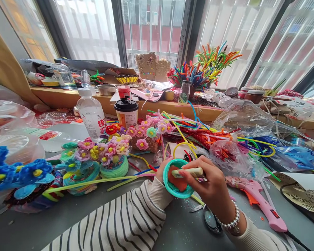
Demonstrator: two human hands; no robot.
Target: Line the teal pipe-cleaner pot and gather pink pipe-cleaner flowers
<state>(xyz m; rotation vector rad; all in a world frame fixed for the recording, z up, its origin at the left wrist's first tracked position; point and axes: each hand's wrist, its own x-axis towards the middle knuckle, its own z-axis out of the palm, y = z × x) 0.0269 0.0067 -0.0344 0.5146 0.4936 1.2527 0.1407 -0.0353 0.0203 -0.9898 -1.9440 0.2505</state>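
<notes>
Turquoise cup is held up near the middle of the scene by the left hand; how its fingers are set cannot be told, as they are mostly hidden. A pale stick is gripped between the thumb and fingers of the right hand, one end over the cup's orange inside. The grey table is crowded: flowered pots are lined up on the left, a pink glue gun is laid on the right. The far side is bounded by a wooden ledge and windows.
</notes>
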